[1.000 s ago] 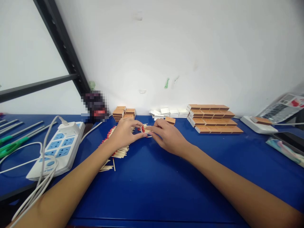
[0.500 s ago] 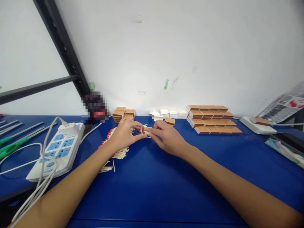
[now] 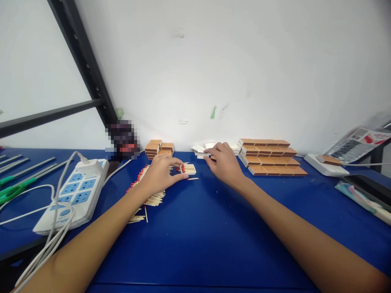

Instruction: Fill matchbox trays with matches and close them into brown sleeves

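A small white matchbox tray (image 3: 192, 171) filled with red-tipped matches lies on the blue table. My left hand (image 3: 160, 173) grips its left end between thumb and fingers. One loose match (image 3: 193, 178) lies just in front of the tray. Beside my left hand spreads a pile of matches (image 3: 156, 198), partly covered by the hand. My right hand (image 3: 224, 162) is open, thumb and fingers apart, over an orange matchbox cover (image 3: 213, 157) that it mostly hides. White trays (image 3: 200, 150) lie behind its fingertips, against the wall.
Stacked matchboxes (image 3: 271, 160) stand in rows at the right, and a smaller stack (image 3: 159, 147) stands at the back left. A power strip (image 3: 76, 191) with cables and green-handled tools (image 3: 18, 187) lie left. A phone (image 3: 371, 187) and a white device (image 3: 325, 165) are at right.
My right hand has let go of the filled tray and moved right and back to the orange matchbox cover. The left hand stays on the tray. The view has shifted slightly.
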Demonstrator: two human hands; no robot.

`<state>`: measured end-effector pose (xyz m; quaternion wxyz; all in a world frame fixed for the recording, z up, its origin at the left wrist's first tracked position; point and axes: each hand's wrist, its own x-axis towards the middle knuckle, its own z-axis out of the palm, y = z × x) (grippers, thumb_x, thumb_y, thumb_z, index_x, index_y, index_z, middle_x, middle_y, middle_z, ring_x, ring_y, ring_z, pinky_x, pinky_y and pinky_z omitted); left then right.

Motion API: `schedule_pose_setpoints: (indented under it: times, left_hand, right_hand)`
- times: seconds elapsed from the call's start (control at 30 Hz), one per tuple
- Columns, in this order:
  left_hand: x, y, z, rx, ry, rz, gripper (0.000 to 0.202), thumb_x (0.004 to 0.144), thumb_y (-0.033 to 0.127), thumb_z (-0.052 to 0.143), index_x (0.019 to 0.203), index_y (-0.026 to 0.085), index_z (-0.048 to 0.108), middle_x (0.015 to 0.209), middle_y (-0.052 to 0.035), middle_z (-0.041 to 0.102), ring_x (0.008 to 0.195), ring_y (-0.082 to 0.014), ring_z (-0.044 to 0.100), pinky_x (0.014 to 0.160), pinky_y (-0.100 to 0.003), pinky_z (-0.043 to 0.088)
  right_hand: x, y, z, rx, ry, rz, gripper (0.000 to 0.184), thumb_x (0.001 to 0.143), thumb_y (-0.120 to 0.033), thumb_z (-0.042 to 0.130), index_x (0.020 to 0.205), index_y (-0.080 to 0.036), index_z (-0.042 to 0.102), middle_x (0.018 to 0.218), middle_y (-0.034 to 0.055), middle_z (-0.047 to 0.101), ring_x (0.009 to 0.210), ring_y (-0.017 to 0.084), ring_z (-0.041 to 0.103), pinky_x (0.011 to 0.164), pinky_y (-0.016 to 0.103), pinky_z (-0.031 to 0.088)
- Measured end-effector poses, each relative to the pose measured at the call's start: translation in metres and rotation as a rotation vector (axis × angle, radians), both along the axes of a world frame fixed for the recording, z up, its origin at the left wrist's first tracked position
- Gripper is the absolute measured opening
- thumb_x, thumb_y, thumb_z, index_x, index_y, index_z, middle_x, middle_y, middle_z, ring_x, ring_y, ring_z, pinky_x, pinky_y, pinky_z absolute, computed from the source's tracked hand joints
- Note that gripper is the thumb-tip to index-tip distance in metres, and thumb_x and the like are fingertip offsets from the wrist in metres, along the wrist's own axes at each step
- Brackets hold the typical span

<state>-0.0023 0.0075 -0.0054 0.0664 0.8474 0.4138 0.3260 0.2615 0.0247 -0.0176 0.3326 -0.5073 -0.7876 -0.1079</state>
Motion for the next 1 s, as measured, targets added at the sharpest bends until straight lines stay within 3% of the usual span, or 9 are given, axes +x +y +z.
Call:
schedule_pose_setpoints:
  times: [0.07,0.17,0.33,0.4,0.5,0.67,0.83,1.0]
  left_hand:
    - [0.0,0.001,-0.001,0.002,0.005,0.007,0.031,0.084,0.046,0.09,0.105,0.025,0.08,0.1,-0.0015,0.082,0.1,-0.0266,0.072,0.095,-0.044,0.049]
    - [-0.001,0.001,-0.002,0.016,0.008,0.003,0.031,0.086,0.047,0.088,0.106,0.025,0.079,0.102,-0.0021,0.081,0.101,-0.0272,0.071,0.096,-0.045,0.049]
    - [-0.001,0.002,0.001,-0.003,0.0,0.006,0.03,0.086,0.047,0.088,0.104,0.025,0.079,0.105,-0.0035,0.081,0.104,-0.029,0.072,0.098,-0.047,0.049]
    - [-0.001,0.001,0.002,-0.013,-0.003,0.008,0.029,0.086,0.047,0.087,0.103,0.025,0.08,0.105,-0.0038,0.081,0.104,-0.0294,0.072,0.099,-0.048,0.049]
    - [0.0,0.001,0.002,-0.019,-0.002,0.001,0.028,0.086,0.048,0.087,0.101,0.026,0.079,0.103,-0.0035,0.082,0.101,-0.0289,0.072,0.097,-0.046,0.05]
    - [0.0,0.0,0.003,-0.012,-0.008,-0.005,0.026,0.087,0.044,0.087,0.103,0.026,0.079,0.102,-0.0022,0.082,0.1,-0.027,0.073,0.096,-0.044,0.051]
    - [-0.001,0.001,0.003,-0.013,-0.034,-0.015,0.027,0.086,0.045,0.087,0.102,0.025,0.08,0.104,-0.003,0.082,0.099,-0.0265,0.074,0.093,-0.042,0.053]
    - [-0.002,0.003,0.002,0.01,-0.046,-0.012,0.025,0.087,0.044,0.087,0.1,0.025,0.08,0.105,-0.0035,0.082,0.099,-0.0266,0.074,0.093,-0.043,0.054]
  right_hand:
    - [0.004,0.011,-0.001,-0.034,0.011,-0.117,0.025,0.1,-0.03,0.062,0.112,-0.017,0.08,0.103,0.0155,0.068,0.107,0.034,0.055,0.095,0.048,0.047]
    - [0.007,0.02,-0.003,-0.053,-0.006,-0.176,0.026,0.097,-0.032,0.064,0.11,-0.017,0.081,0.106,0.0166,0.069,0.112,0.035,0.054,0.097,0.049,0.047]
    - [0.027,0.024,0.0,-0.041,-0.041,-0.181,0.03,0.099,-0.039,0.061,0.106,-0.017,0.08,0.105,0.0175,0.072,0.108,0.036,0.058,0.094,0.051,0.048]
    - [0.042,0.025,0.003,-0.125,-0.062,-0.18,0.037,0.096,-0.049,0.065,0.099,-0.017,0.081,0.1,0.0179,0.073,0.106,0.037,0.06,0.095,0.053,0.048]
    - [0.063,0.024,0.008,-0.241,-0.086,-0.068,0.041,0.092,-0.059,0.069,0.093,-0.019,0.079,0.096,0.0153,0.074,0.102,0.036,0.062,0.098,0.054,0.046]
    - [0.068,0.016,0.014,-0.324,-0.053,0.032,0.028,0.091,-0.048,0.069,0.091,-0.02,0.076,0.101,0.0126,0.075,0.105,0.034,0.062,0.095,0.05,0.049]
    - [0.063,0.015,0.009,-0.402,-0.018,0.012,0.042,0.089,-0.049,0.075,0.117,-0.018,0.073,0.117,0.0163,0.075,0.117,0.036,0.063,0.096,0.051,0.053]
    - [0.065,0.016,0.007,-0.43,0.045,0.047,0.037,0.09,-0.04,0.075,0.118,-0.016,0.073,0.12,0.018,0.075,0.111,0.033,0.07,0.098,0.051,0.055]
